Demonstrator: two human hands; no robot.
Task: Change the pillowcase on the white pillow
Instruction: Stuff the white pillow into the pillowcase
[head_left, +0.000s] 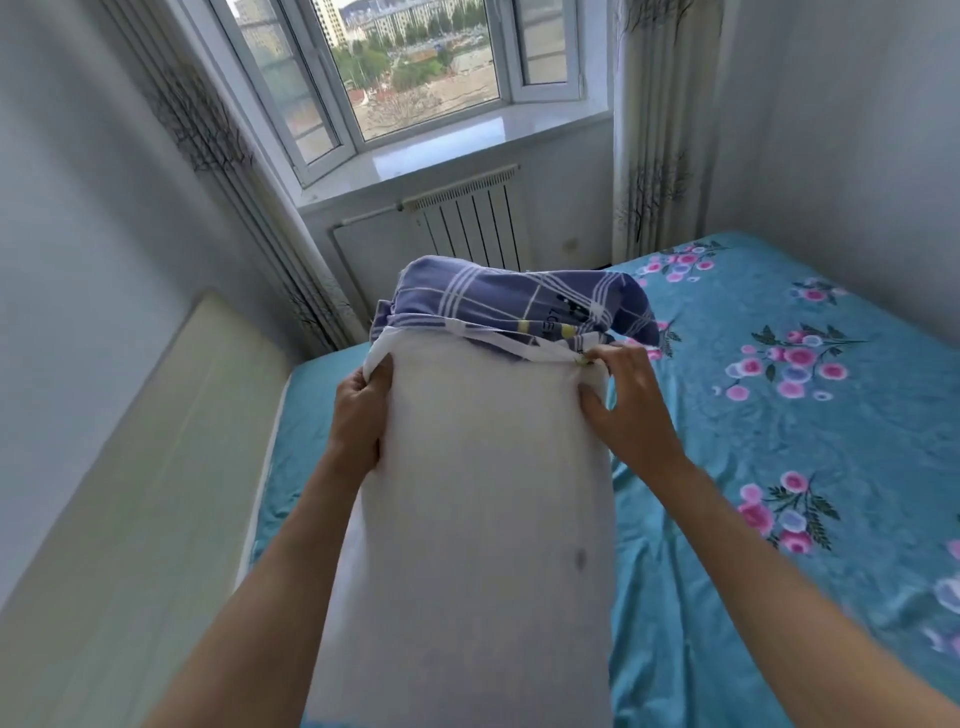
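A long white pillow (478, 519) stands on end in front of me, over the bed. A blue plaid pillowcase (514, 304) is bunched over its far top end, its white-lined rim rolled just above my hands. My left hand (358, 415) grips the rim of the pillowcase at the pillow's left side. My right hand (623, 395) pinches the rim at the pillow's right side. Most of the pillow below my hands is bare, with a small dark spot low on the right.
The bed has a turquoise floral sheet (779, 441) spreading to the right. A cream headboard panel (156, 493) lies along the left wall. A white radiator (472, 228) sits under the window (415, 67), with curtains on both sides.
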